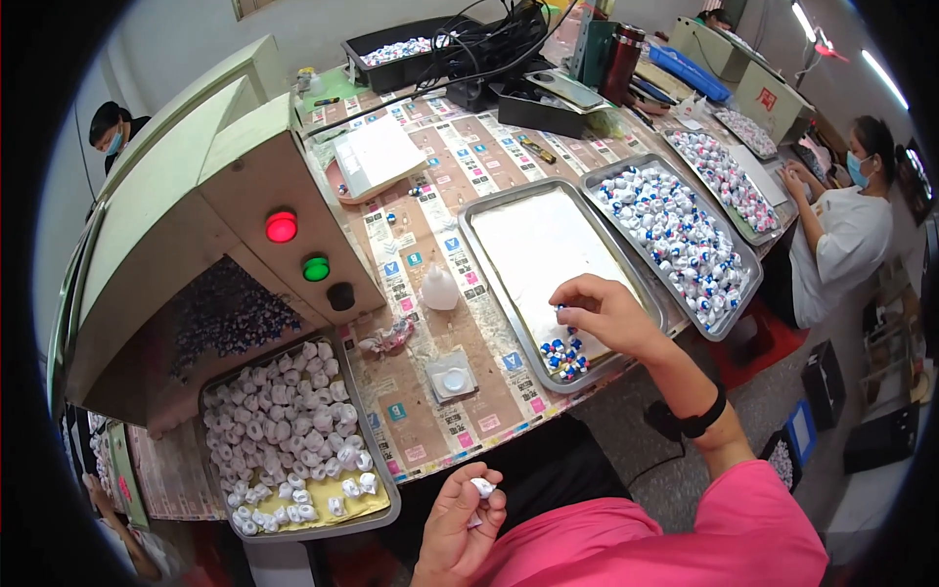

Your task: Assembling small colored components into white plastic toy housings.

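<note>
My left hand (453, 528), low in front of my body, pinches a small white plastic piece (482, 487) between thumb and fingers. Over the near end of a metal tray (469, 256) lined with white paper is my right hand (608, 313). Its thumb and forefinger are pinched together, and a bit of blue shows at their tips; it looks like one of the small blue-and-white pieces (564, 358) heaped just below in the same tray. At the left, a second metal tray (389, 509) holds many white plastic pieces (293, 411) on yellow lining.
A large pale machine housing (240, 176) with red and green lights stands left. A white squeeze bottle (440, 290) and a small white dish (452, 379) are mid-table. Filled trays (675, 245) line the right. Black cables (489, 59) lie at the back. A masked co-worker (849, 225) sits right.
</note>
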`<state>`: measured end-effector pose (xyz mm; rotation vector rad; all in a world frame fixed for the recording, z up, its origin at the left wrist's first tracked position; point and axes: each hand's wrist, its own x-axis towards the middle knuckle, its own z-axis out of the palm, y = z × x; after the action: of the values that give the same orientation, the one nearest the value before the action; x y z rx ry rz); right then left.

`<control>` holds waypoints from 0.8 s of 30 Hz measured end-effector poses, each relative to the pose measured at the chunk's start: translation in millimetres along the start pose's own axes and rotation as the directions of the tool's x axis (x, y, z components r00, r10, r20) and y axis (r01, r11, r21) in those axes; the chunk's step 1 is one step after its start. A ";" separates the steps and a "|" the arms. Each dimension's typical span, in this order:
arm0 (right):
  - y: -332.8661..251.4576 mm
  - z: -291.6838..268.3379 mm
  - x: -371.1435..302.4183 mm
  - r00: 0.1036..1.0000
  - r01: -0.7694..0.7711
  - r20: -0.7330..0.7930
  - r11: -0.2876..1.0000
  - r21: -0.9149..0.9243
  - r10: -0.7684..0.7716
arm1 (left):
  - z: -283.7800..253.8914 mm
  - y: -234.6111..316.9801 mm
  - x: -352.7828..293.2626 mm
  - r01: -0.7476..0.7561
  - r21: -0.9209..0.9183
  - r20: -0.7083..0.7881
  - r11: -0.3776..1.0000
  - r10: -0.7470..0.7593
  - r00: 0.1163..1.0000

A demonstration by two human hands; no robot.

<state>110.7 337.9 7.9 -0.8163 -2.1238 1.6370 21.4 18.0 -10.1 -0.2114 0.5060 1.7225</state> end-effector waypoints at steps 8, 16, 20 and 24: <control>-11.9 13.4 -32.3 0.989 -0.128 0.132 0.848 0.515 0.069 | 8.8 15.5 8.4 -0.029 -0.070 0.068 0.997 0.034 0.997; -21.6 37.4 -33.6 0.953 -0.250 0.272 0.851 0.462 0.133 | 1.9 22.3 2.1 -0.059 -0.097 -0.001 0.994 0.059 0.998; -30.0 53.0 -35.0 0.941 -0.287 0.301 0.830 0.477 0.152 | -1.1 26.0 -0.5 -0.068 -0.156 0.072 0.985 0.080 0.994; -33.6 63.4 -35.8 0.900 -0.372 0.397 0.792 0.484 0.180 | -5.0 28.4 -1.0 -0.108 -0.119 0.048 0.987 0.114 0.992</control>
<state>93.8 261.4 25.2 -0.7198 -1.5938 2.5401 -6.5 10.9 -8.0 -0.2225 0.3837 1.8635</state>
